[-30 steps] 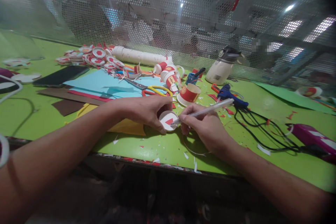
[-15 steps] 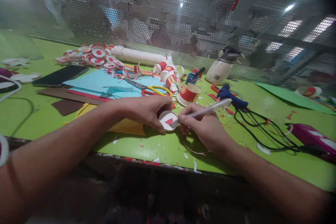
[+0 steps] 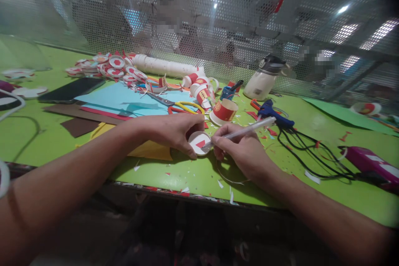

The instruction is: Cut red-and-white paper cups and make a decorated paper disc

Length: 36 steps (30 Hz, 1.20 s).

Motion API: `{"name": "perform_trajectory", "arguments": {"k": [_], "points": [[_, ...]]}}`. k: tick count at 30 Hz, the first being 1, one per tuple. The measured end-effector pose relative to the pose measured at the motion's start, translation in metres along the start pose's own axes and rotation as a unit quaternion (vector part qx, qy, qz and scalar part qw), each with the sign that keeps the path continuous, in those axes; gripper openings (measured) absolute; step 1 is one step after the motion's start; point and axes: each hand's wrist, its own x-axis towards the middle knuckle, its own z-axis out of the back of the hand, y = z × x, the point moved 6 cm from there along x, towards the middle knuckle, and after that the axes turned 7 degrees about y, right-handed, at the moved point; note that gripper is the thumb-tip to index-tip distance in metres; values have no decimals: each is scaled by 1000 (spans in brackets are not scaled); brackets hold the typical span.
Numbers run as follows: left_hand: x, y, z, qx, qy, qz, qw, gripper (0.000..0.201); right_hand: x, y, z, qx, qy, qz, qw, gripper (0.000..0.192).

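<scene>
- Your left hand (image 3: 182, 133) grasps one small white round paper disc with a red patch (image 3: 195, 138), thumb at its near edge and fingers behind.
- Your right hand (image 3: 240, 145) grips one slim translucent pen (image 3: 257, 125); its tip is at the red patch, though you cannot tell if it touches.
- The disc sits between your two hands, close to the front edge of the bright green tabletop (image 3: 183, 174).
- You have one upright red-and-white paper cup (image 3: 223, 113) just beyond the disc; its gold print is too small to read.
- One pair of yellow-and-red-handled scissors (image 3: 188, 106) lies beyond your left hand, blades over light-blue paper sheets (image 3: 120, 99).
- One blue glue gun (image 3: 276, 115) lies past your pen, and one white bottle with a black lid (image 3: 260, 85) stands behind it, its label unreadable.
- The heap of red-and-white discs (image 3: 107, 66) overlaps too much for you to count.
- Between disc and front edge you have a narrow green strip dotted with paper scraps.
</scene>
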Motion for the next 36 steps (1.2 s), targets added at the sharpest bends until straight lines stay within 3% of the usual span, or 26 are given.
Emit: {"name": "perform_trajectory", "arguments": {"k": [36], "points": [[0,0,-1,-6,3,-8,1000,48,0,-2,-3,33,19,-12,999,14]]}}
